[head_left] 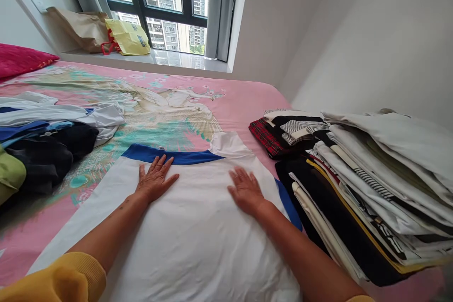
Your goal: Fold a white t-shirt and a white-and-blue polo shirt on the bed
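Observation:
Spread out in front of me on the bed is a white shirt (pixel 198 217) with blue bands at its far edge and right side. My left hand (pixel 155 178) lies flat on it, fingers spread, the tips reaching the blue band. Palm down, my right hand (pixel 247 191) rests on the white cloth further right, its fingers apart and slightly blurred. A white part of the garment (pixel 231 145) sticks out past the band at the far right. Neither hand grips anything. The shirt's near end runs out of view below.
Tall stacks of folded clothes (pixel 375 198) stand close on the right, with a red plaid piece (pixel 267 137) behind. Loose clothes (pixel 53 146) are heaped on the left. The pink patterned bedsheet (pixel 244 99) reaches the windowsill, where a brown paper bag (pixel 79 28) and yellow bag (pixel 130 37) sit.

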The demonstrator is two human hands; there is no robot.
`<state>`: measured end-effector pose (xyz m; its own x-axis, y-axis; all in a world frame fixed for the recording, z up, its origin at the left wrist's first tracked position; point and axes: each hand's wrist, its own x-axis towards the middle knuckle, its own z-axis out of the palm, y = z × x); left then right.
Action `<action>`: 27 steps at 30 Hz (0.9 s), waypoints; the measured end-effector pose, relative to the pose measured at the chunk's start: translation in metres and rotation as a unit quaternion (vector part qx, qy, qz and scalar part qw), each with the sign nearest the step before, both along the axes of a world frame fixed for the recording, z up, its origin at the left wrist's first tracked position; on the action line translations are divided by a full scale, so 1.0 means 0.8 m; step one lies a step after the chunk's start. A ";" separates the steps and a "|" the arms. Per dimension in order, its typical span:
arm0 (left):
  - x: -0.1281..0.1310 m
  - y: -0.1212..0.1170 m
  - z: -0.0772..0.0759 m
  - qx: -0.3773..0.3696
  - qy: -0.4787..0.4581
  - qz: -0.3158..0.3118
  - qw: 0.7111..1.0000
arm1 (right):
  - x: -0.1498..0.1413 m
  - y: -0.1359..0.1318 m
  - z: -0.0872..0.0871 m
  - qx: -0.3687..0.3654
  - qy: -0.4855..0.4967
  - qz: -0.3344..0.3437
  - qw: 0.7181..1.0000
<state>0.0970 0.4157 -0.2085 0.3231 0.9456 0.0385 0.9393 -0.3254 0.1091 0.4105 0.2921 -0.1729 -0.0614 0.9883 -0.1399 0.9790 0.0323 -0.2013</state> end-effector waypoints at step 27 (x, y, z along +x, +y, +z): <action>0.171 -0.176 0.098 -0.070 -0.037 -0.180 0.981 | -0.009 -0.163 -0.037 0.131 -0.046 -0.079 0.987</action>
